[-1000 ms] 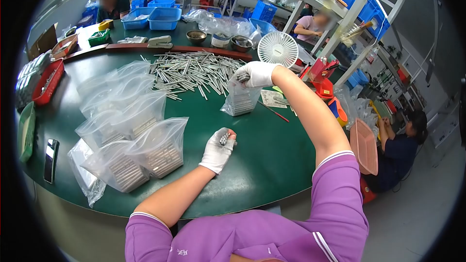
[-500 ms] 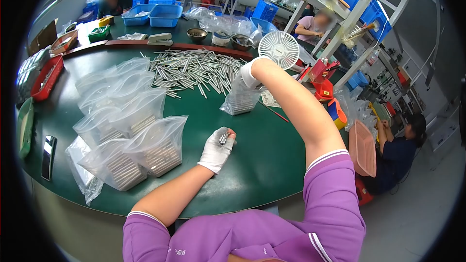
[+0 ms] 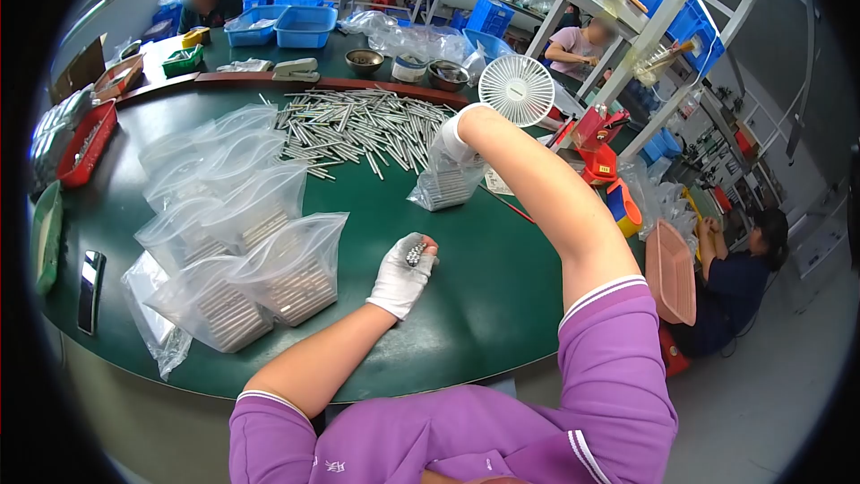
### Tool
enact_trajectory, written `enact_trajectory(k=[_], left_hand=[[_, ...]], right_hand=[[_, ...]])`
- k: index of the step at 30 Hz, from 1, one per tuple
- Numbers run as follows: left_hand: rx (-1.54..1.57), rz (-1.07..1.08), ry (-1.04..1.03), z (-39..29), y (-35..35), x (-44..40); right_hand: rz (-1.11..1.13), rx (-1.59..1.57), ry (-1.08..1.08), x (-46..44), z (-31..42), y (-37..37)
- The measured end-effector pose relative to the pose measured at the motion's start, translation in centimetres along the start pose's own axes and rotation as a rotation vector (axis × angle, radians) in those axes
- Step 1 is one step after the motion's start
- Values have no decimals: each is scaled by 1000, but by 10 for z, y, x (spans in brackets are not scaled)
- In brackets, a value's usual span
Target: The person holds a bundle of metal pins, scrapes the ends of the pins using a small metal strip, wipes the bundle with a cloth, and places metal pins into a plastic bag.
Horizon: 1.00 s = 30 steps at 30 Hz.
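Note:
My left hand [image 3: 402,280], in a white glove, is closed around a small bundle of metal rods [image 3: 416,254] whose ends show above the fist. My right hand [image 3: 453,138], also gloved in white, reaches forward to the top of a clear plastic bag [image 3: 445,186] with rods lined up inside. Its fingers are hidden, so I cannot tell how they meet the bag. Just beyond lies a wide pile of loose metal rods [image 3: 358,130]. Left of my hands stand several clear zip bags [image 3: 291,260], the front ones filled with stacked rods.
A phone [image 3: 90,291] and flat plastic bags [image 3: 154,305] lie at the left. A red tray [image 3: 88,142] sits farther back. A white fan [image 3: 517,90], metal bowls [image 3: 447,77] and a pink basket [image 3: 670,272] stand around the green table [image 3: 484,305]. Other people sit nearby.
My right hand and the bag beneath it have shifted very slightly. The left hand still holds its rods in nearly the same place.

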<state>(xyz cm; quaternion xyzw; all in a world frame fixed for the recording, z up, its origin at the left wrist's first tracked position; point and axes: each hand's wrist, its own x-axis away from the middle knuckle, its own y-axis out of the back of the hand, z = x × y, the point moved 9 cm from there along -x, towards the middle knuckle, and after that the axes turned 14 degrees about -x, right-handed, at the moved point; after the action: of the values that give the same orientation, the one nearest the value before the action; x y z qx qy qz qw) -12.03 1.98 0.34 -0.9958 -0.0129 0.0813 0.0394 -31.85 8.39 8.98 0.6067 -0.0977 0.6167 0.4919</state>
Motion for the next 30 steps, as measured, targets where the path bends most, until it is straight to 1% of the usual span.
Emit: enact_trajectory(k=[1, 3, 4, 5, 7, 8, 9, 11, 12, 14, 15, 17, 18, 19, 21, 22, 23, 25, 26, 27, 29, 30], left_hand=[[1, 5, -1, 1, -1, 0], [2, 7, 5, 0, -1, 1], [-6, 10, 5, -2, -1, 1], [-15, 13, 3, -4, -1, 1], [11, 4, 0, -3, -1, 2], [39, -7, -12, -4, 0, 2], [37, -5, -11, -4, 0, 2], [0, 10, 15, -4, 0, 2], [1, 7, 13, -4, 0, 1], [-11, 28, 25, -1, -1, 0], [-12, 28, 26, -2, -1, 0], [-6, 22, 14, -6, 0, 1], [-9, 21, 19, -4, -1, 2], [8, 14, 0, -3, -1, 2], [32, 3, -19, -6, 0, 1], [-1, 12, -2, -7, 0, 1], [-36, 24, 15, -7, -1, 1], [-12, 23, 14, -4, -2, 1], [8, 19, 15, -3, -2, 1], [5, 19, 18, -3, -1, 2], [-24, 21, 2, -7, -1, 1], [-24, 20, 0, -6, -1, 1]], right_hand=[[6, 4, -3, 8, 20, -11], [-534, 102, -177, 34, 45, 6], [-563, 56, -82, 28, 42, 8], [-559, 51, -79, 28, 45, 7], [-374, 208, -171, 26, 47, -9], [-127, 209, -271, 8, 30, -22], [-129, 207, -269, 6, 27, -21], [-123, 22, -280, 5, 18, -23], [-123, 26, -281, 5, 14, -24], [-385, -72, -120, 19, 39, -11], [-385, -72, -119, 26, 53, -13], [-208, 179, -344, 36, 63, -25], [-192, -676, -567, -11, -40, -42], [-189, -678, -564, -14, -63, -31], [93, -239, 188, -22, -21, -23], [-226, 73, -290, 18, 35, -22], [-223, 72, -294, 30, 54, -28], [-427, 133, -222, 44, 80, -16], [-418, 200, -246, 43, 83, -16], [-418, 197, -243, 40, 84, -15], [-316, 233, -298, 33, 76, -20], [-317, 236, -298, 29, 71, -20]])
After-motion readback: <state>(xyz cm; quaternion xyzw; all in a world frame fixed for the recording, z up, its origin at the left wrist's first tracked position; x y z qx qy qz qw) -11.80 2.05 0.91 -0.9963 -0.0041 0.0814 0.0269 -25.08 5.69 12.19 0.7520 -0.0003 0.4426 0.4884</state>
